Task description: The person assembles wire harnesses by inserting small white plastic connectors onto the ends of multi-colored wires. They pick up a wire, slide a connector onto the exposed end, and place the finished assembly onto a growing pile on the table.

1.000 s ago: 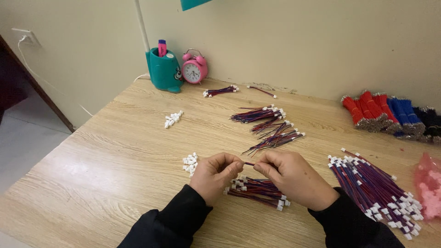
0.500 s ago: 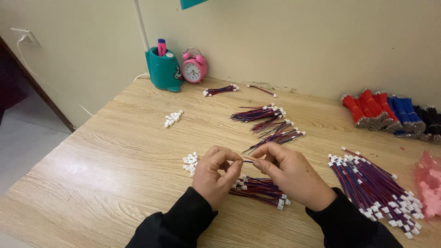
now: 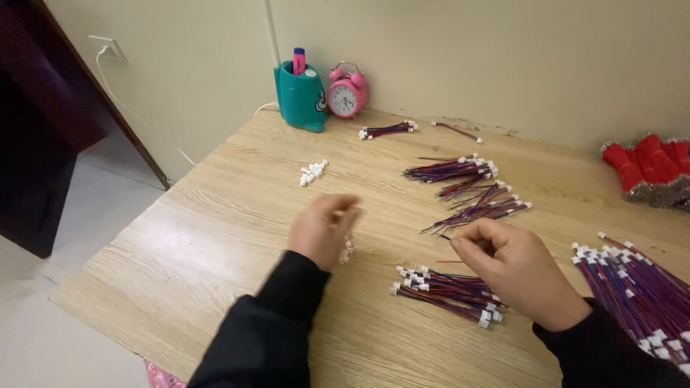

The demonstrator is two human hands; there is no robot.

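Note:
My right hand [image 3: 512, 266] is closed with its fingertips pinching a thin wire [image 3: 446, 236] above a small bundle of red-and-blue wires with white connectors [image 3: 445, 290]. My left hand [image 3: 325, 228] is blurred, hovering over a little pile of white connectors [image 3: 347, 249] at the table's middle; its fingers are curled and I cannot tell whether it holds anything. Both arms wear black sleeves.
Wooden table [image 3: 215, 237] against a wall. More wire bundles [image 3: 474, 197] lie ahead, a big pile [image 3: 640, 287] at right, another connector pile [image 3: 313, 172], a teal pen holder [image 3: 300, 97], a pink alarm clock [image 3: 347, 93], red rolls [image 3: 643, 169]. Table's left edge drops to the floor.
My hands were together working one wire; now they have parted. The left hand has moved left over the white connectors, and the right keeps the wire.

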